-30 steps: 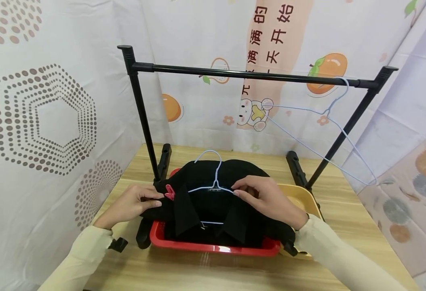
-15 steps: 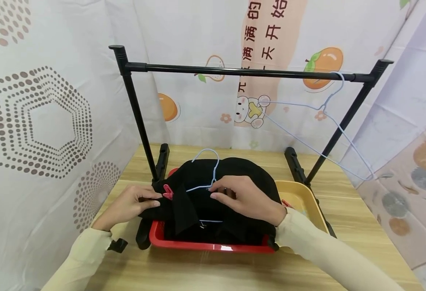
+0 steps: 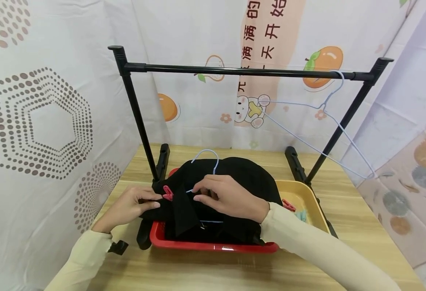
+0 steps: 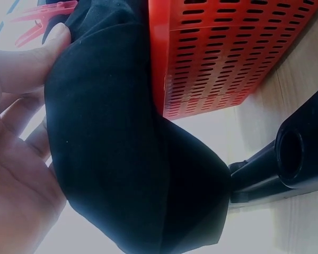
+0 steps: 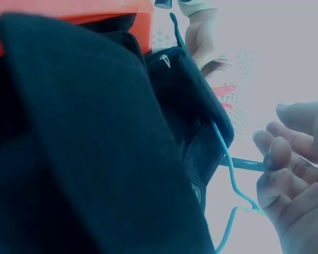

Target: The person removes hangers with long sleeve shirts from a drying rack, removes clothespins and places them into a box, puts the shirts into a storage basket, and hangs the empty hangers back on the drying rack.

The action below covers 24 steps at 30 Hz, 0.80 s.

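A black collared shirt [image 3: 249, 173] lies heaped over a red basket [image 3: 213, 245], with a light blue wire hanger [image 3: 218, 161] inside its neck and the hook standing up. My left hand [image 3: 131, 206] pinches the cloth at the left shoulder; the left wrist view has the thumb [image 4: 58, 37] on top and the fingers behind. Just beside its fingertips, a pink-red clothespin [image 3: 167, 193] grips the shirt by the collar. My right hand [image 3: 227, 196] hovers above the collar, fingers loosely bent, its fingertips near the hanger's left arm. In the right wrist view nothing shows between those fingers.
A black rack [image 3: 220, 70] stands behind the basket, with another blue hanger [image 3: 342, 81] hooked on its bar at the right. The yellow tray [image 3: 316, 202] beside the basket holds a red clothespin [image 3: 288, 205] and teal clothespins [image 3: 301, 215]. Patterned curtains surround the table.
My right hand has moved left from the hanger's right arm, across its neck, toward the clothespin side. My left hand keeps its hold on the shirt. More of the yellow tray now shows.
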Tool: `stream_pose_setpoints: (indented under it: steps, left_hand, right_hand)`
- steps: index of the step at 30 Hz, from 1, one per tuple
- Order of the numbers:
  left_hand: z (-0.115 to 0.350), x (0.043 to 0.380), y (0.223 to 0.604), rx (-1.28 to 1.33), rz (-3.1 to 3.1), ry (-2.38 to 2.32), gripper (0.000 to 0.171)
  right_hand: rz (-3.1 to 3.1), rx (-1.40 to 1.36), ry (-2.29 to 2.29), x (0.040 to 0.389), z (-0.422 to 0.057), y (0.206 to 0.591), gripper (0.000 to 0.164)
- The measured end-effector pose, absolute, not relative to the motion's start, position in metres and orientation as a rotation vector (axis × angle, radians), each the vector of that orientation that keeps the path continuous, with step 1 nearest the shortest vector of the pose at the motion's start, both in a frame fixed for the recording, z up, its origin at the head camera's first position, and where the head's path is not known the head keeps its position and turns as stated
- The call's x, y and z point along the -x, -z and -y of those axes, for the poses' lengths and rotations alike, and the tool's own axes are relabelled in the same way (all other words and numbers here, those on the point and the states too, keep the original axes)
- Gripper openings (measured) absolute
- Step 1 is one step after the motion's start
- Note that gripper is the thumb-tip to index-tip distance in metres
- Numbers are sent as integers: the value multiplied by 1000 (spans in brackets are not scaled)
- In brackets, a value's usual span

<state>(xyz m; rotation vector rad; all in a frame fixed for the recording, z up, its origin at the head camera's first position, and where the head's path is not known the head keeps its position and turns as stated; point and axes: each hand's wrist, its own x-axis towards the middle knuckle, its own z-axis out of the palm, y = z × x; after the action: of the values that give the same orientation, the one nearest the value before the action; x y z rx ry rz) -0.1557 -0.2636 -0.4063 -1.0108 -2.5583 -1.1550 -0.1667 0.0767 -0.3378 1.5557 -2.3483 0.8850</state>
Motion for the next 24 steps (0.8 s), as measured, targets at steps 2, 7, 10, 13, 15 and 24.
stream_pose_setpoints:
  steps: [2, 7, 10, 13, 15, 24]
  left_hand:
    - [264, 155, 407, 1007, 2558, 1156, 21]
    - [264, 155, 407, 998, 2562, 1146, 22]
    - [264, 154, 407, 987, 2568, 1142, 24]
    - [264, 153, 406, 984, 2572, 1145, 23]
    - [264, 153, 407, 986, 2573, 1149, 23]
    - [263, 153, 404, 1002, 2564, 1162, 22]
  right_hand:
    - [2357, -1558, -846, 167, -73, 336, 20]
    - [2373, -1560, -831, 167, -65, 336, 21]
    - [2385, -1564, -804, 168, -59, 337, 22]
    - [2403, -1557, -753, 169, -52, 338, 26]
    - [2417, -1549, -708, 169, -47, 339, 29]
    - [2458, -1532, -541, 169, -27, 339, 40]
